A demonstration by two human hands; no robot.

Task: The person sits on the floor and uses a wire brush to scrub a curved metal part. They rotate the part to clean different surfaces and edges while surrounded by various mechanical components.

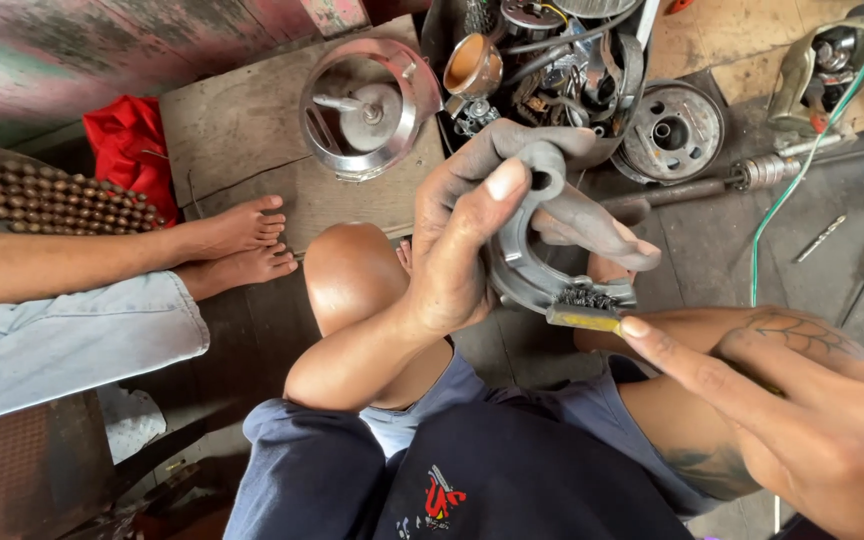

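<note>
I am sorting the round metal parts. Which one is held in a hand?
The grey ring-shaped part gripped by the left hand, with the wire brush against it. The shiny bowl-shaped housing and the round drum lie untouched.

I see ring part (517, 270): dull grey metal | brush (584, 308): wire bristles, yellow handle | round housing (367, 105): shiny metal | board (242, 130): rough wood

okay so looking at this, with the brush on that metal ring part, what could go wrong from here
The left hand pinches the round metal part with bare fingers close to the wire brush held by the right hand; a slip could scrape the fingertips. The part is held in the air above a bare knee, so it might drop there. Loosened grit could fly toward the other person's bare feet.
</note>
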